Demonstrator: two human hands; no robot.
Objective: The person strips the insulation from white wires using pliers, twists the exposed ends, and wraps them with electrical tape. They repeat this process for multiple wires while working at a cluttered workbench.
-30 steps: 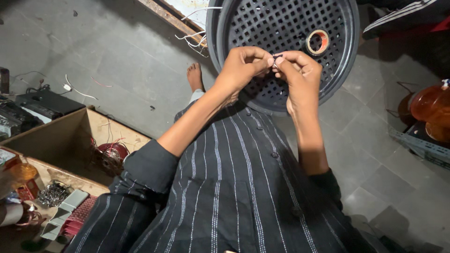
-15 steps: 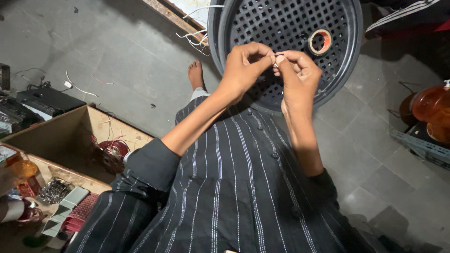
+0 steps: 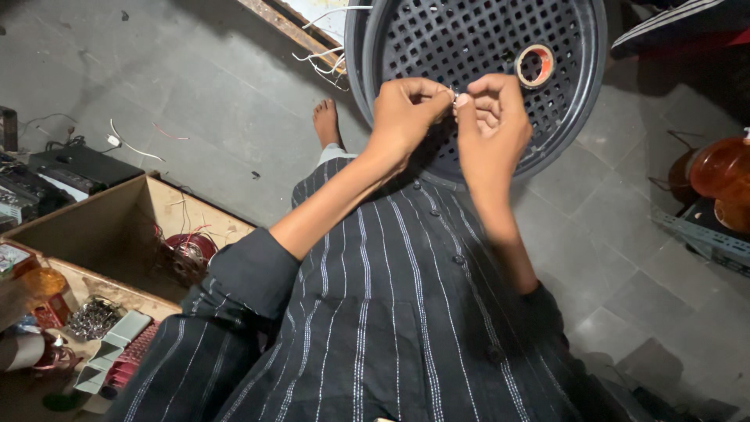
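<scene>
Pinching small metal piece (image 3: pixel 454 94) between left hand (image 3: pixel 404 109) and right hand (image 3: pixel 491 117) | above round grille (image 3: pixel 484 39)

Grey tiled floor (image 3: pixel 141 70), round perforated grille (image 3: pixel 476 47), cardboard box (image 3: pixel 94 234)

An informal repair workshop on a grey tiled floor (image 3: pixel 648 258): left of the grip, a cardboard box (image 3: pixel 86 227) of wire coils, loose wires (image 3: pixel 129 144), scattered electronic parts (image 3: pixel 94 316).
</scene>
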